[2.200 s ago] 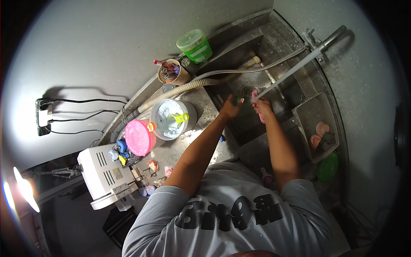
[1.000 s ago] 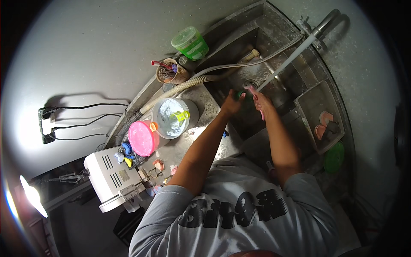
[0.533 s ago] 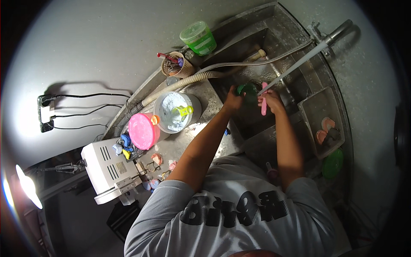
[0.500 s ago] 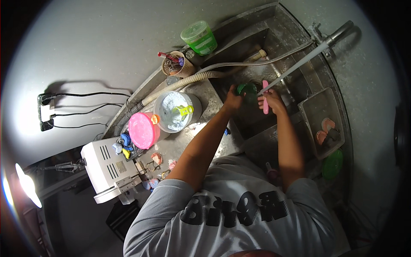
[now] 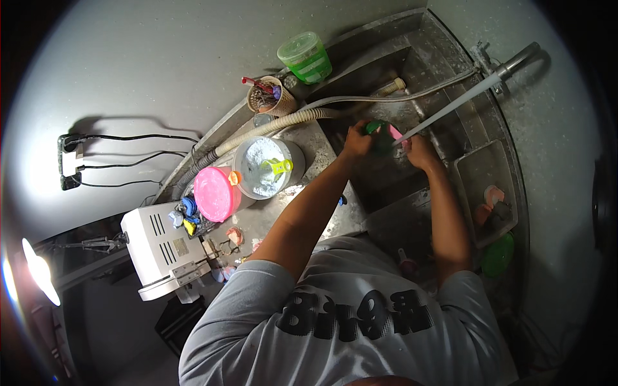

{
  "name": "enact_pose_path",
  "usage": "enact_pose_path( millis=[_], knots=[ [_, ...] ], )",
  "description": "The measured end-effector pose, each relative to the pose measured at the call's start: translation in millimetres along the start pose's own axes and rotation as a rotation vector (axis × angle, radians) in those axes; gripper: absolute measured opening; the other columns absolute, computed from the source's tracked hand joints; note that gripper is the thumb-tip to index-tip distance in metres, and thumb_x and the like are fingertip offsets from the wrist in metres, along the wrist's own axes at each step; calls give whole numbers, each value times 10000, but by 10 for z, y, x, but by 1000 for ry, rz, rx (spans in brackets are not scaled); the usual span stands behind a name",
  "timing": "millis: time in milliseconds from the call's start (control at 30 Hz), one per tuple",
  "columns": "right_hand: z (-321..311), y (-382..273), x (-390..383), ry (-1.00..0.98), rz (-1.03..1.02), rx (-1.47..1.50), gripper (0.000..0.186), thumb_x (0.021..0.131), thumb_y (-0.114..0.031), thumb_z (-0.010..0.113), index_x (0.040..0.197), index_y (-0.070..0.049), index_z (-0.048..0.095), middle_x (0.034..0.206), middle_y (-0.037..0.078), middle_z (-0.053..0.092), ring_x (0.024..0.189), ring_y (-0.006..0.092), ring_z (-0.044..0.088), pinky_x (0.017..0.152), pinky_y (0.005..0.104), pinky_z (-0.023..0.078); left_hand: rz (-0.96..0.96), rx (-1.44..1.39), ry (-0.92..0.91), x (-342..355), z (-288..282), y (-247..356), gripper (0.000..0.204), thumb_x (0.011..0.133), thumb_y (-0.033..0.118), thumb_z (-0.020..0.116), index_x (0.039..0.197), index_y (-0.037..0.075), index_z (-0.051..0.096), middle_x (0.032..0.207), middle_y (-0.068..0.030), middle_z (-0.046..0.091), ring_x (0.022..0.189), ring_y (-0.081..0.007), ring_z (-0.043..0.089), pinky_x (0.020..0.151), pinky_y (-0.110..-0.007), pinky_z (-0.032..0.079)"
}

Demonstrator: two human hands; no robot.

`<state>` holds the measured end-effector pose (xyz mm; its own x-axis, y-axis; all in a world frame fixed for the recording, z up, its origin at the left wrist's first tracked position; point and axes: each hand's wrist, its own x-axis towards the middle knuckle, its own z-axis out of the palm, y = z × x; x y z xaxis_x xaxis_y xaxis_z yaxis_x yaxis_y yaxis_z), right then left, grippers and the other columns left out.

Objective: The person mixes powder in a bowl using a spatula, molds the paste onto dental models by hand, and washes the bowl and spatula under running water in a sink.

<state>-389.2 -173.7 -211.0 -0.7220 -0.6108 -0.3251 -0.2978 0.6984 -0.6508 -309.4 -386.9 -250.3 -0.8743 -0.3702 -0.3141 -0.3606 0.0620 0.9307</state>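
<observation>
Over the sink basin (image 5: 367,177), my left hand (image 5: 357,139) is closed around the rim of a small green bowl (image 5: 376,127). My right hand (image 5: 421,153) grips a pink spatula (image 5: 395,133), whose visible part lies at the bowl's opening. The bowl's inside is mostly hidden by shadow and by my hands. From the metal tap (image 5: 520,58), a pale straight streak (image 5: 450,106) runs down to the bowl and spatula; whether it is water or a tube I cannot tell.
Left of the sink stand a tub of pale powder (image 5: 257,154) with a yellow-green scoop, a pink-lidded tub (image 5: 214,194) and a white machine (image 5: 164,248). A ribbed hose (image 5: 277,125) crosses the counter. A grey tray (image 5: 479,170) with pinkish pieces lies right.
My right hand has turned and brought the pink spatula from upright beside the bowl into the bowl's opening. My left hand has tilted the green bowl and shifted slightly right.
</observation>
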Motion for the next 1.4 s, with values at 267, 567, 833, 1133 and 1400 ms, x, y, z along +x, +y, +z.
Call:
enact_pose_path(
  millis=[267, 567, 833, 1133, 1400],
  knots=[
    [587, -93, 3, -548, 560, 820, 395, 961, -252, 436, 1289, -32, 434, 741, 82, 531, 555, 198, 479, 475, 378, 416, 247, 162, 71, 17, 250, 27, 347, 847, 96, 659, 1188, 34, 627, 1051, -116, 684, 933, -182, 650, 808, -299, 527],
    [595, 253, 262, 200, 90, -473, 254, 875, -275, 544, 967, -87, 690, 929, 252, 663, 810, 288, 699, 642, 442, 525, -255, 19, 15, 0, 143, 205, 363, 760, 86, 657, 1121, 51, 672, 1073, -208, 689, 1049, -283, 653, 916, -373, 490],
    [488, 446, 243, -326, 319, 801, 312, 910, -283, 591, 1112, -48, 550, 828, 94, 520, 626, 195, 463, 510, 306, 365, -104, 145, -64, -271, 138, 440, 877, 557, 301, 858, 1218, -56, 406, 1094, -228, 588, 1002, -308, 608, 818, -435, 518],
    [393, 564, 253, 153, -25, -111, 271, 874, -99, 605, 1090, 63, 601, 1038, 257, 663, 987, 386, 654, 837, 435, 512, -56, 102, -135, -182, 185, 389, 666, 687, 359, 733, 1278, 91, 584, 1312, -177, 568, 1162, -424, 542, 977, -472, 453],
    [985, 1034, 315, -343, 527, 322, 195, 915, -255, 510, 876, -106, 629, 698, 68, 558, 480, 257, 513, 414, 387, 408, 11, 68, 159, -445, 285, 342, 509, 709, 223, 685, 1209, 151, 633, 1242, -279, 539, 1073, -422, 594, 921, -454, 490]
  ],
)
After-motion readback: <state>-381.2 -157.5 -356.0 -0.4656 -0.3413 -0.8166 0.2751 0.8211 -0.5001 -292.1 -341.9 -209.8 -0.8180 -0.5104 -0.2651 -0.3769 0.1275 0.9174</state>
